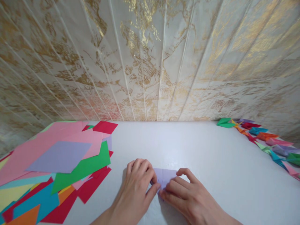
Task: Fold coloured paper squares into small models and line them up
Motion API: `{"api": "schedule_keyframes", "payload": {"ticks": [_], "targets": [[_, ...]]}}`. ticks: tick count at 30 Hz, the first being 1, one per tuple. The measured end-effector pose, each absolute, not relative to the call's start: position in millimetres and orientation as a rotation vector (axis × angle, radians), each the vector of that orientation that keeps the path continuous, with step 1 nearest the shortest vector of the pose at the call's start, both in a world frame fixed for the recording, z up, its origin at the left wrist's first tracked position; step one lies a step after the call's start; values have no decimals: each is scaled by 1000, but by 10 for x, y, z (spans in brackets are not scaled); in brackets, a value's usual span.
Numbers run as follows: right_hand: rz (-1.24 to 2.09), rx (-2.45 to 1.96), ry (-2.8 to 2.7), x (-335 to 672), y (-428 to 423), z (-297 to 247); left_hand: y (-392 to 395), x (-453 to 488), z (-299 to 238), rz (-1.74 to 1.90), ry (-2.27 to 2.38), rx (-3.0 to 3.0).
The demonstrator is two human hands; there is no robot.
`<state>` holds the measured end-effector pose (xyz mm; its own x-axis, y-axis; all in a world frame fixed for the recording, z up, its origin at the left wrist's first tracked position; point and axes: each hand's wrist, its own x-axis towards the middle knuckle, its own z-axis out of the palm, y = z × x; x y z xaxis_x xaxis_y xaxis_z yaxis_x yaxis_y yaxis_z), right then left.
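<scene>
A small piece of folded purple paper (166, 175) lies on the white table in front of me, its near part tapering between my hands. My left hand (140, 184) grips its left edge, thumb and index finger pinched together near the lower tip. On the other side, my right hand (187, 193) has its thumb and curled fingers closed on the right edge, with the index finger bent along the upper right corner. My fingers hide both sides of the paper and much of its lower end.
Loose coloured paper sheets (56, 156) are heaped at the left of the white table (164, 140). Several folded paper figures (267, 136) stand in rows along the right far edge. A pleated white and gold curtain (150, 62) hangs behind the table.
</scene>
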<state>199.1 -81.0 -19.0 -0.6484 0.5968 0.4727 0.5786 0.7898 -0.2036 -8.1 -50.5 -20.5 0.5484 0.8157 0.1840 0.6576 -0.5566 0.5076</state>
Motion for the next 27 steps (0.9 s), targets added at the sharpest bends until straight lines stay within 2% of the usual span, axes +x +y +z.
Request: {"api": "schedule_keyframes", "payload": {"ticks": [21,27], "targets": [[-27,-938,-2547,1974,-846,-190,-499,-182,-218,653,1341,2383],[-187,-865,-2457,1934,-805,-200,-610,-267,-389,910,1177,2892]]}}
